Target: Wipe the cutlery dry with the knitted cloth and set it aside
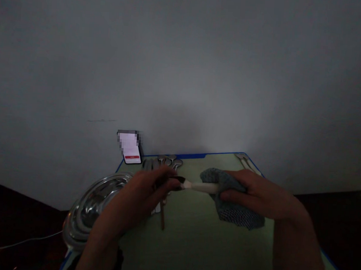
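Left hand pinches the dark end of a pale-handled utensil; right hand clasps a grey checked cloth round its handle, wiping seemingly midway

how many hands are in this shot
2. The left hand pinches the dark end of a pale-handled utensil; the right hand wraps a grey cloth around its other end. No other hands show, though the picture is dim.

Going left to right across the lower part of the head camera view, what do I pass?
white cable → steel bowl → left hand → pale-handled utensil → grey cloth → right hand. The phone is left out: it stands farther back, above the bowl and the left hand.
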A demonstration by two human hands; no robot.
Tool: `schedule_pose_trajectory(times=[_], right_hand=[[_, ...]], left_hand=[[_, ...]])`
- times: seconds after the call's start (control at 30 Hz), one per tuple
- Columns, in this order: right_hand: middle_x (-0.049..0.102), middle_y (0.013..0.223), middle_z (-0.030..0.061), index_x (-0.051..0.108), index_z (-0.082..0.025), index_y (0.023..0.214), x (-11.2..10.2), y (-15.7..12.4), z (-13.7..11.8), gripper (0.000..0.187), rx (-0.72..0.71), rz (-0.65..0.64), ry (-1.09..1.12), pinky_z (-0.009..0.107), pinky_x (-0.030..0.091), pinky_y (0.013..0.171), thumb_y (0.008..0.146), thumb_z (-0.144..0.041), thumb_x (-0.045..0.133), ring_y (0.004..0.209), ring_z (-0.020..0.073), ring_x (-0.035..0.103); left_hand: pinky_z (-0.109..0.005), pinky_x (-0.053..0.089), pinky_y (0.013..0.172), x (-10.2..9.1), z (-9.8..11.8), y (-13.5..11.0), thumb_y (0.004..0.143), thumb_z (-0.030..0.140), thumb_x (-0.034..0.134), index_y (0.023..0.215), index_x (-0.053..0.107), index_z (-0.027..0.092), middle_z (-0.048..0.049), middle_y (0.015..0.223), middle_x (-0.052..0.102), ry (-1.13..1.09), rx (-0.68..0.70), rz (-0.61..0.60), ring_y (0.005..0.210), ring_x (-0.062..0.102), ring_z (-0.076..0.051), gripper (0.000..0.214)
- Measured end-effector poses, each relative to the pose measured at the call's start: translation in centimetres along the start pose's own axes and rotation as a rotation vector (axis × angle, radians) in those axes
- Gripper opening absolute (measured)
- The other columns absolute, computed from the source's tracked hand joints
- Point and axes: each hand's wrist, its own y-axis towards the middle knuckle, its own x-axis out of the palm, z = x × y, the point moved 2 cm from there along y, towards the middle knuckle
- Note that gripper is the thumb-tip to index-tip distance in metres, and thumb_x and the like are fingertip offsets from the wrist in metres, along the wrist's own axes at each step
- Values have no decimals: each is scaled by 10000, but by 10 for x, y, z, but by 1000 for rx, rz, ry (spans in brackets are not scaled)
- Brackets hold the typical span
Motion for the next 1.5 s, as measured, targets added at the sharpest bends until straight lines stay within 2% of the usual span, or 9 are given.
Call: schedule_pose_trajectory(times=[0.07,0.2,0.47,0.63,0.87,1.1,1.23,1.4,1.5], right_hand=[[582,658,1,547,-163,801,-3,-4,8,272,19,60,122,199,425,469,860,-412,453,531,86,529],[583,645,18,558,-155,785,-7,-10,17,308,14,95,304,191,422,414,857,-434,449,505,87,530],[522,591,-5,544,-144,755,-4,-5,12,312,5,30,339,174,370,368,841,-436,476,458,62,465],[531,610,-6,555,-142,772,-1,1,11,325,37,-23,191,195,380,428,844,-446,464,497,72,475],[484,607,-32,572,-148,823,20,23,-5,313,-59,-100,-91,206,322,503,877,-409,409,538,76,421],[607,750,17,594,-163,893,24,29,-3,243,-25,60,-188,238,351,601,866,-358,451,658,123,514],[623,774,25,590,-168,908,22,29,-5,269,-26,113,-203,247,357,613,873,-386,436,670,130,532],[623,785,43,572,-162,876,23,26,-12,270,13,149,-281,255,359,628,884,-380,413,684,136,532],[606,761,36,537,-166,824,24,25,-16,259,36,150,-308,250,348,609,896,-362,384,652,126,510]], left_hand=[[-187,446,551,-4,-6,-3,829,286,560,1078,560,208,27,732,641,-50,32,81,629,587,-108,261],[-212,494,621,-9,-11,-7,790,280,624,1194,519,259,0,896,658,-103,137,167,689,602,-112,418],[-208,522,653,-8,-1,-7,741,302,695,1085,614,263,17,881,718,-122,218,167,643,638,-95,356],[-208,530,659,0,5,-3,759,267,676,1064,625,251,11,904,722,-73,208,129,701,663,-111,309],[-189,526,647,17,11,3,777,215,658,1071,598,226,4,897,698,-97,240,38,695,656,-102,300],[-256,502,747,31,10,6,801,154,624,1089,575,220,-18,946,667,74,278,83,824,634,-144,299],[-236,499,730,35,11,8,828,189,599,1138,541,222,-17,972,659,30,281,126,792,632,-127,317],[-209,498,694,25,10,6,866,228,540,1181,501,260,14,980,671,-61,161,26,744,635,-105,319],[-226,484,665,20,9,4,887,273,489,1091,551,241,11,929,685,-27,60,-24,752,637,-127,215]])
